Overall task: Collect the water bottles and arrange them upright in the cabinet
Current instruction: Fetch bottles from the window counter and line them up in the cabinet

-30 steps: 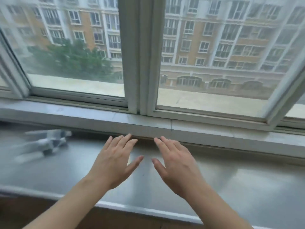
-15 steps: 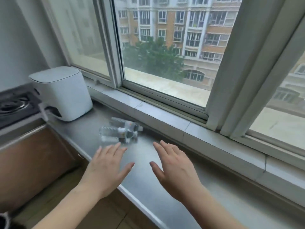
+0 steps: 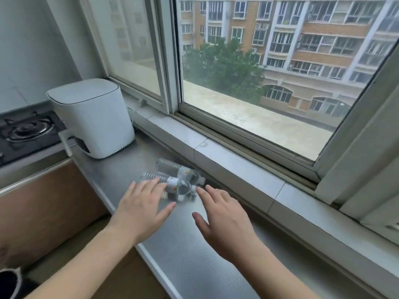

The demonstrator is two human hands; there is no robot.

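Two clear plastic water bottles lie on their sides on the steel counter (image 3: 194, 244) below the window, caps pointing right. The far bottle (image 3: 180, 170) lies close to the sill. The near bottle (image 3: 176, 186) is just in front of it, and its left part is hidden behind my fingers. My left hand (image 3: 142, 209) hovers flat with fingers spread, its fingertips over the near bottle's body. My right hand (image 3: 222, 220) is flat and spread too, fingertips just right of the bottle caps. Neither hand holds anything. No cabinet interior is in view.
A white boxy appliance (image 3: 95, 117) stands on the counter to the left of the bottles. A black gas hob (image 3: 26, 130) lies further left. The tiled window sill (image 3: 237, 165) and sliding window run behind the counter. Wooden cabinet fronts (image 3: 43, 203) sit below it.
My view has swung left from the bare window to the counter end. The bottles have come close, and both open hands now reach the near bottle.
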